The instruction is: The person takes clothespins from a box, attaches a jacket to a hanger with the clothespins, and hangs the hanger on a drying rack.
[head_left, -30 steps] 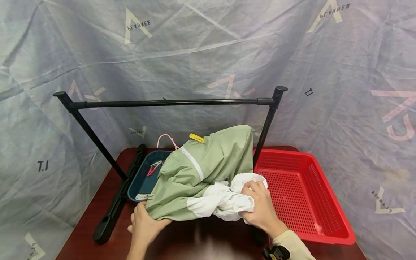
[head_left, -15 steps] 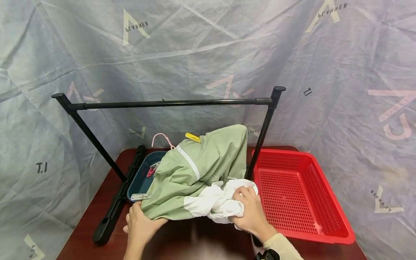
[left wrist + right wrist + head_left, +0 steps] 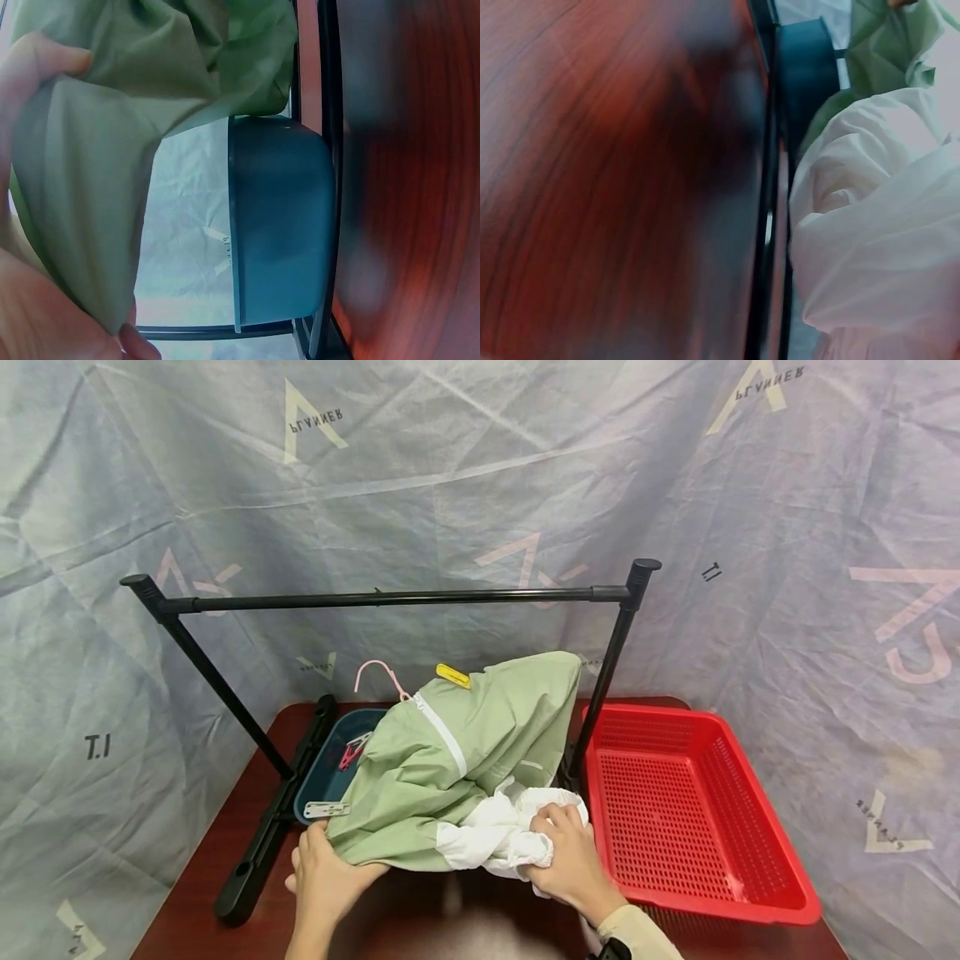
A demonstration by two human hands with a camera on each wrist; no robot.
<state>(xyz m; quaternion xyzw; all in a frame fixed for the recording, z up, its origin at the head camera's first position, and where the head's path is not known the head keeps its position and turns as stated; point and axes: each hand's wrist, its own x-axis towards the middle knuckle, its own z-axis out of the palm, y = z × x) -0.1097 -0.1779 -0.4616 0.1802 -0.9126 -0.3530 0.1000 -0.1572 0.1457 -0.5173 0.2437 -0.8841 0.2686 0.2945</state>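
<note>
A light green garment (image 3: 480,735) with a white zip and a bunched white cloth part (image 3: 495,835) is held up in front of a black rack. A pink hanger hook (image 3: 378,668) sticks out of its top left. A yellow clothespin (image 3: 453,676) sits at its upper edge, a white clothespin (image 3: 327,809) at its left edge. My left hand (image 3: 326,881) holds the green lower left corner; in the left wrist view the thumb (image 3: 64,58) lies over the fabric. My right hand (image 3: 566,856) grips the crumpled white part, which fills much of the right wrist view (image 3: 885,225).
Behind the garment stands the black rack with its crossbar (image 3: 390,598) and left foot (image 3: 262,852). A blue basin (image 3: 318,789) with pink clothespins (image 3: 351,752) is partly covered by the garment. To the right is a red basket (image 3: 795,893) on the dark red table (image 3: 202,877).
My right hand has shifted left and slightly down with the white cloth, bunching it closer to the green part. My left hand has moved slightly left, still holding its corner.
</note>
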